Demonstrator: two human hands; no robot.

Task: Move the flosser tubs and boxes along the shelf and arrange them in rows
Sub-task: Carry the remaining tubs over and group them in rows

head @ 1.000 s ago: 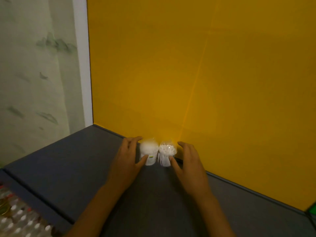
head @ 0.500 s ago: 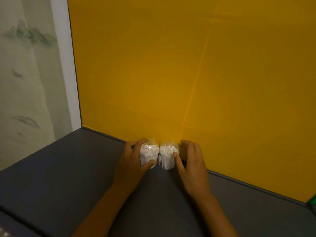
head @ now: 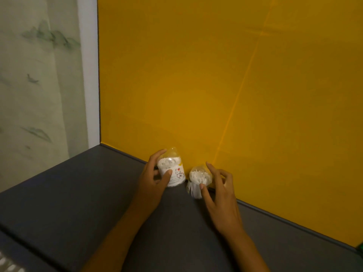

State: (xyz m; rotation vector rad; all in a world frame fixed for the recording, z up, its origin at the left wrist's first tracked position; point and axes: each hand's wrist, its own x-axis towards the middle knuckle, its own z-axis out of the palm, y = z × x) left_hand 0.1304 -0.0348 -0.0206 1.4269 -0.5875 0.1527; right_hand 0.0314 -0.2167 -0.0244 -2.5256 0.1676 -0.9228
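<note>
Two clear tubs full of white flossers are at the back of the dark grey shelf [head: 78,193], against the yellow back panel. My left hand [head: 151,179] is wrapped around the left tub [head: 172,169], which carries a small cartoon label, is tilted and sits higher than the other. The right tub [head: 198,179] stands upright on the shelf. My right hand [head: 220,191] touches it with thumb and a fingertip, the other fingers spread apart.
The yellow panel [head: 235,95] closes the shelf at the back. A white post [head: 87,75] and a pale painted wall [head: 35,85] stand to the left. The shelf's front edge [head: 23,244] runs at the lower left. A green item [head: 360,248] peeks in at far right.
The left tub has been lifted and tilted away from the right one in my left hand. My right hand's fingers have loosened around the right tub. The view shifted slightly.
</note>
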